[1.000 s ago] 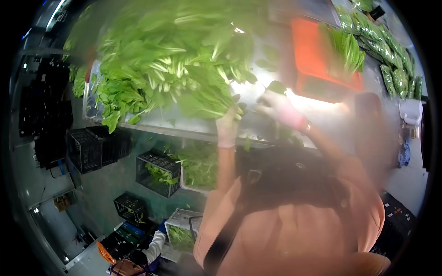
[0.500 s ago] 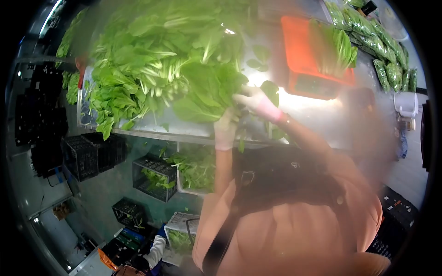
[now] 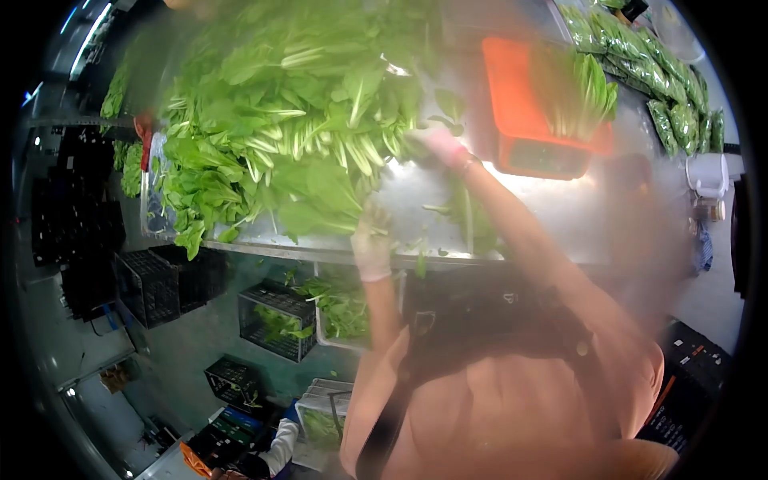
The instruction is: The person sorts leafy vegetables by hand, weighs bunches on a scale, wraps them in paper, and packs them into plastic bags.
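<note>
A big heap of leafy greens (image 3: 240,128) with pale stems covers the left and middle of the metal table. My left hand (image 3: 373,244), in a pale glove, is closed round the stems of a bunch of leafy greens (image 3: 316,196) near the table's front edge. Its leaves point away to the left, against the heap. My right hand (image 3: 440,144), also gloved, reaches to the right edge of the heap. Its fingertips are at the stems there and blurred, so their grip is unclear. Loose leaves (image 3: 468,216) lie to the right of my left hand.
An orange basket (image 3: 544,156) with upright greens stands right of my right hand. Bagged greens (image 3: 640,56) are stacked at the far right. Below the table are black crates (image 3: 276,320) and a white crate (image 3: 320,324) holding leaves. A co-worker's sleeve (image 3: 280,448) shows at lower left.
My hands, close together at the bunch before, are now apart. My left hand has drawn the bunch left and nearer; my right hand has let go and moved up to the heap's edge.
</note>
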Action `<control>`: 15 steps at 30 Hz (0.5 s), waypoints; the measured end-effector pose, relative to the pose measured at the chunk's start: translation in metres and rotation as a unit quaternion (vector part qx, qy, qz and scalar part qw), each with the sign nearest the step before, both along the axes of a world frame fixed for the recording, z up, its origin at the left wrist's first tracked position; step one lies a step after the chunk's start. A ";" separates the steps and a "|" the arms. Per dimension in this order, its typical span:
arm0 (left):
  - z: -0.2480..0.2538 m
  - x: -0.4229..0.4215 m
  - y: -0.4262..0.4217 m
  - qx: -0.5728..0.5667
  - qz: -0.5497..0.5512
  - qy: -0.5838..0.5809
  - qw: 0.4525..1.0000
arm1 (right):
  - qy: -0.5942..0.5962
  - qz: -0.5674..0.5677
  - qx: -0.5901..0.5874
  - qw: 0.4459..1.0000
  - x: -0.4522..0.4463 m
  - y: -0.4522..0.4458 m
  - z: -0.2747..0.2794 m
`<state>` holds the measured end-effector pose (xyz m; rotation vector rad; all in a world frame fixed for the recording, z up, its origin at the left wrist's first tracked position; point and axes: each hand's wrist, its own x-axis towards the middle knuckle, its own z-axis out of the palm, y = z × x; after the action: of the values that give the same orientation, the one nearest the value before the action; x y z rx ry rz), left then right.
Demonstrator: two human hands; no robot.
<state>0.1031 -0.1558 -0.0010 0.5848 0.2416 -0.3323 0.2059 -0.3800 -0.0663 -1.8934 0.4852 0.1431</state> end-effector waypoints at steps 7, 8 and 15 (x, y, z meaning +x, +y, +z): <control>-0.010 0.002 -0.013 0.005 -0.031 0.026 0.999 | 0.002 -0.049 0.314 0.948 -0.063 -0.033 0.046; -0.012 0.001 -0.014 0.005 -0.034 0.028 0.999 | 0.028 -0.064 0.409 0.910 -0.069 -0.036 0.032; -0.005 0.006 -0.032 0.027 -0.046 0.025 0.998 | -0.034 -0.061 0.414 0.908 -0.092 -0.034 0.050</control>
<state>0.1095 -0.1875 -0.0056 0.6421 0.2734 -0.4321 0.1142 -0.4142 -0.0162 -1.0270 0.4036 0.1657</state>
